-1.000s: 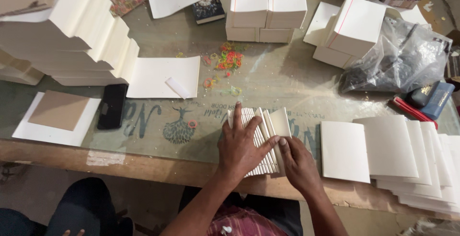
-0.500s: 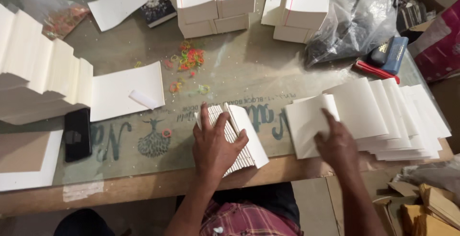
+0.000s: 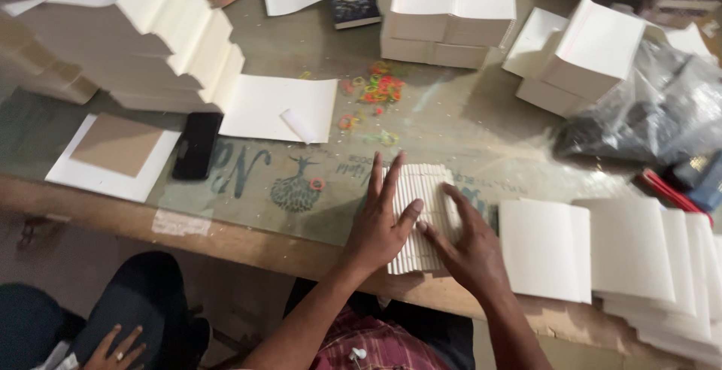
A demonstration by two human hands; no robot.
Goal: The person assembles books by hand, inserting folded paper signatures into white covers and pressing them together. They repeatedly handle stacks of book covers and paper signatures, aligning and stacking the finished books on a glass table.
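Both hands lie flat and open on a small fanned batch of folded white paper sections [image 3: 421, 216] near the table's front edge [image 3: 226, 238]; neither grips anything. The left hand [image 3: 380, 223] spreads its fingers over the batch's left half, and the right hand [image 3: 470, 246] presses its right side. Judging by the lie of things, this batch is gathered but not yet squared or moved off. To the right, a long overlapping row of white sections [image 3: 632, 265] waits, touching nothing of the batch. Tall finished stacks [image 3: 150, 47] fill the far left. Open room lies ahead, toward scattered rubber bands [image 3: 376, 88]. A black phone [image 3: 197, 144] sits well left. Another person's hand [image 3: 113, 347] rests below.
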